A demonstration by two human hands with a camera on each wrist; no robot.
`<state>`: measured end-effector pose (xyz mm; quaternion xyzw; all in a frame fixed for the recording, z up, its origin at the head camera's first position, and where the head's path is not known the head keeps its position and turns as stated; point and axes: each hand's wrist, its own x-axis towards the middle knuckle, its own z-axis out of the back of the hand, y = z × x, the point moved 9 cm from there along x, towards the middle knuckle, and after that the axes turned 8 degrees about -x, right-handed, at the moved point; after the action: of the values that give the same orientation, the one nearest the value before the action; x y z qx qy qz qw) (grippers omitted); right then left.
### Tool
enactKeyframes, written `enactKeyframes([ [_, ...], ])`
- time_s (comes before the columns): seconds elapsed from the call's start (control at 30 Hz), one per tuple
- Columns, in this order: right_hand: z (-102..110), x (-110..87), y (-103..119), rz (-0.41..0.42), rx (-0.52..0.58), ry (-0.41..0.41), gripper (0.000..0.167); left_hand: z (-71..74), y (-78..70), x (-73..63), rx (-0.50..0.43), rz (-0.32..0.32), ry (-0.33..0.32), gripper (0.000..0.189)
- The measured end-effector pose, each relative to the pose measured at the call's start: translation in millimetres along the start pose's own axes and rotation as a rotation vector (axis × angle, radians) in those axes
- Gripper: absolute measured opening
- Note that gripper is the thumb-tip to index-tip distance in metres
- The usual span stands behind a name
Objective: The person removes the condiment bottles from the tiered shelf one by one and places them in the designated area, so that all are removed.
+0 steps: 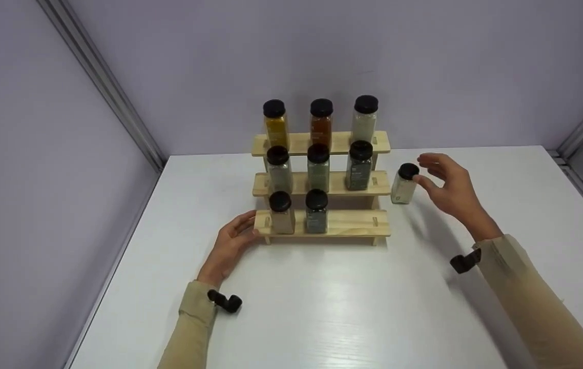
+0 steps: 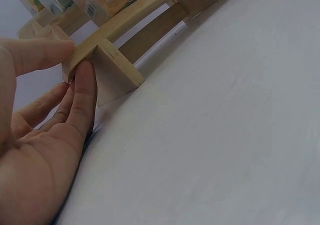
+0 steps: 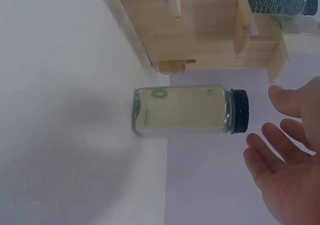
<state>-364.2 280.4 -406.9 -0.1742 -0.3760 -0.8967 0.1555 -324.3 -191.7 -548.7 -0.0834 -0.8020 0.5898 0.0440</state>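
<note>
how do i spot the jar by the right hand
On the white table, find the three-tier wooden rack. Just to its right, beside the right hand, stands a pale jar with a black lid. It is the only jar on the table itself; the other eight jars stand on the rack.

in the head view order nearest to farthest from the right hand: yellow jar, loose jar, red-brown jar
1. Loose jar: right of the rack, just left of the right hand
2. Red-brown jar: middle of the top shelf
3. Yellow jar: left end of that shelf
</note>
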Motion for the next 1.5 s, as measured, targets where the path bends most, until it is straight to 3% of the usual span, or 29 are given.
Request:
enactKeyframes([
  [0.27, -4, -8.3, 37, 0.063, 0.027, -0.002, 0.044, 0.0, 1.0, -1.6, -0.013, 0.011, -0.004, 0.056],
  [0.67, -28, -8.5, 87, 0.146, 0.137, 0.055, 0.045, 4.9, -3.9, -4.1, -0.018, 0.011, -0.029, 0.056],
  [0.97, -47, -15.7, 108, 0.218, 0.175, 0.106, 0.052, 1.7, -3.8, -3.7, -0.019, 0.019, -0.014, 0.056],
  [1.5, -85, -18.7, 128, 0.208, 0.295, 0.157, 0.054, -1.2, -0.4, -1.7, -0.006, 0.014, -0.008, 0.055],
])
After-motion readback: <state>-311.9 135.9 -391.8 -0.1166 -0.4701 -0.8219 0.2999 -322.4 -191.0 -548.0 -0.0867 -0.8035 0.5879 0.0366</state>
